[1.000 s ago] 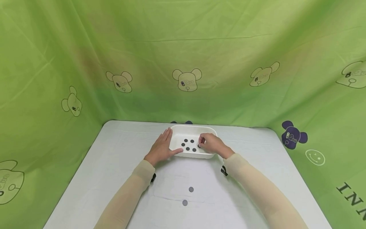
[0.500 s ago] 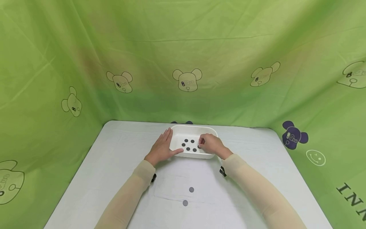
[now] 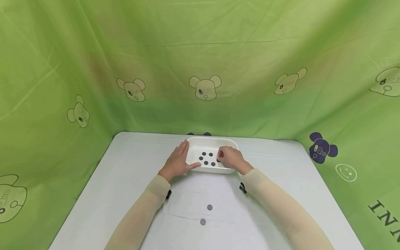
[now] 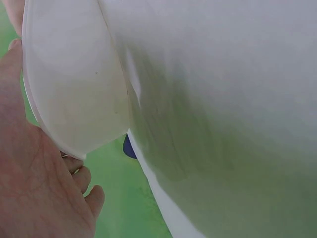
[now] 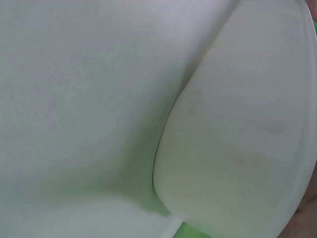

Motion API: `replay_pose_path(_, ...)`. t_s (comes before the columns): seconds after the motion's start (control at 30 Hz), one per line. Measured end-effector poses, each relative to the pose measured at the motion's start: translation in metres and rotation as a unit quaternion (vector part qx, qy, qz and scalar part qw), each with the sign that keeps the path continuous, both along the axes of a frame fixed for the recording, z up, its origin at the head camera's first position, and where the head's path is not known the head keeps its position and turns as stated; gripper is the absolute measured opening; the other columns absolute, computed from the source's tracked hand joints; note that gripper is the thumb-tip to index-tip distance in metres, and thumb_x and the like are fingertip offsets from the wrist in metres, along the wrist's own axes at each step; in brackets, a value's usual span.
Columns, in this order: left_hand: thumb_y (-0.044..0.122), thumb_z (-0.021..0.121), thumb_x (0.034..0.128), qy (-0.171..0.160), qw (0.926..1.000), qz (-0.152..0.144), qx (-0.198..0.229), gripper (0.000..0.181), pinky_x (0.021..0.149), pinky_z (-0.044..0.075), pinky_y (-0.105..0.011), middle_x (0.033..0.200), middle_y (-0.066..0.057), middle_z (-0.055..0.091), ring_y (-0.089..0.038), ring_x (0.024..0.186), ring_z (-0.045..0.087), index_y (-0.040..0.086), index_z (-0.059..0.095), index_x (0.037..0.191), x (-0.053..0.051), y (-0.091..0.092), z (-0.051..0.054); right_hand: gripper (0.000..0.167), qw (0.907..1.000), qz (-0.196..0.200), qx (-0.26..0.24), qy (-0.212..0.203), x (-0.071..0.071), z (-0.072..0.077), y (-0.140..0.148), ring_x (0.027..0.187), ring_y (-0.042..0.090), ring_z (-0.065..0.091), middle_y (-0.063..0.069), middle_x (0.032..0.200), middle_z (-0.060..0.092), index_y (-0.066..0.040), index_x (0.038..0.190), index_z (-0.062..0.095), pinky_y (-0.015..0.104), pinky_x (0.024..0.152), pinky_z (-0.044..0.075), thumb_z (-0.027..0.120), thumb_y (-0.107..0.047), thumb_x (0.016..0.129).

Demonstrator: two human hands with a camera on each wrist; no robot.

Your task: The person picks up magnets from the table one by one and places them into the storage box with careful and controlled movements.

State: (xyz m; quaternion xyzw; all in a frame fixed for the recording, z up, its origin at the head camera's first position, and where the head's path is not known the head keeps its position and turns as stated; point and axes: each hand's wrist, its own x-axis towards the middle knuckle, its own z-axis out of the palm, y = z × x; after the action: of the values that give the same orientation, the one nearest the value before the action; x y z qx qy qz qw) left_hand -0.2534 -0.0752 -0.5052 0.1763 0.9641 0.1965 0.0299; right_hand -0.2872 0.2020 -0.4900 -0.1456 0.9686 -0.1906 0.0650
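A white rectangular tray [image 3: 215, 170] stands near the table's far edge. Several flat black discs [image 3: 204, 153] lie spaced apart on its floor. My left hand [image 3: 176, 162] rests against the tray's left end, its fingers straight and its thumb spread along the front rim; the left wrist view has the same hand [image 4: 44, 183] beside the tray wall [image 4: 79, 84]. Inside the tray's right part, my right hand [image 3: 232, 158] pinches one black disc [image 3: 218, 160] low by the floor. The right wrist view is filled mostly by the tray's outer wall [image 5: 233, 129], with that hand almost wholly hidden.
Two grey discs [image 3: 209, 207] lie on the white-covered table [image 3: 125, 194] in front of the tray. A green curtain [image 3: 168, 114] with printed bear heads hangs behind and along both sides. Dark straps [image 3: 243, 188] show beneath the sleeves.
Almost nothing differs. The whole head view has shifted slightly; both hands keep their places at the tray, and the right still pinches the disc.
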Motion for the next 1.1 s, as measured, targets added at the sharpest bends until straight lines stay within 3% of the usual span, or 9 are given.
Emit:
replay_pose_path(0.77,0.080,0.058,0.0956,-0.004,1.0000,0.002,0.001,0.119,0.135,0.006,-0.039,0.181,-0.010,0.002,-0.026,0.167,0.003,0.006,0.005,0.173,0.000,0.002,0.000,0.010,0.9993,-0.007,0.021,0.031,-0.002,-0.010,0.000,0.078,0.020,0.063,-0.001,0.085,0.070,-0.016,0.088,0.071,0.043,0.074,0.056,0.077,-0.016,0.097)
replay_pose_path(1.1,0.079,0.058,0.0961,-0.001,1.0000,0.001,0.000,0.119,0.135,0.007,-0.039,0.181,-0.012,0.003,-0.028,0.167,0.006,0.005,0.005,0.172,0.000,0.001,0.002,0.010,0.9993,-0.011,-0.021,0.030,0.001,-0.004,0.002,0.080,0.020,0.062,0.002,0.087,0.068,-0.015,0.090,0.069,0.042,0.074,0.055,0.075,-0.014,0.098)
